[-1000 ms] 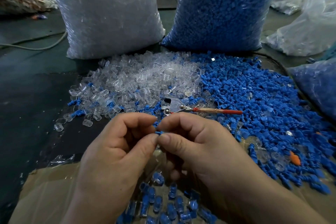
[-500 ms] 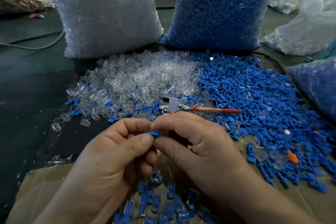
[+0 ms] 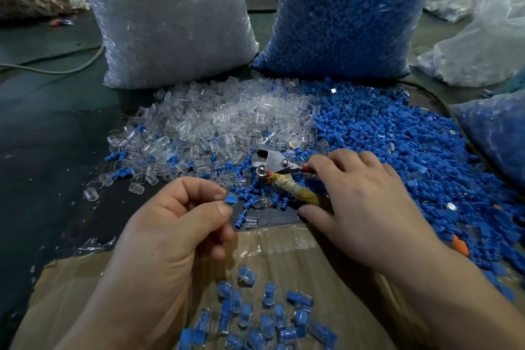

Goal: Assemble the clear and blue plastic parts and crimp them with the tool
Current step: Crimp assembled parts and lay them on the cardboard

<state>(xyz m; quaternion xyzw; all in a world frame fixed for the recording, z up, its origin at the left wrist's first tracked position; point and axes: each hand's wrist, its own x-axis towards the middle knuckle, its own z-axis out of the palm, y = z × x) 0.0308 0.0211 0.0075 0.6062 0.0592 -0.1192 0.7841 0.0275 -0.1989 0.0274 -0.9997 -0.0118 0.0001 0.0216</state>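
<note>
My left hand (image 3: 176,224) pinches a small assembled part between thumb and forefinger; only its blue end (image 3: 231,198) shows. My right hand (image 3: 360,207) lies over the handles of the crimping tool (image 3: 272,165), fingers curled round the taped handle (image 3: 298,192), while the tool's metal jaws point left on the table. A heap of clear parts (image 3: 216,125) lies behind the hands. To its right spreads a heap of blue parts (image 3: 397,145).
Several assembled blue-and-clear pieces (image 3: 255,318) lie in a cardboard box (image 3: 284,250) below my hands. A big bag of clear parts (image 3: 170,17) and a bag of blue parts (image 3: 349,11) stand behind. More bags at the right; dark table surface (image 3: 51,150) at the left.
My hands have separated. The right hand let go of the small part and moved up and right onto the tool's handles. The left hand keeps the part.
</note>
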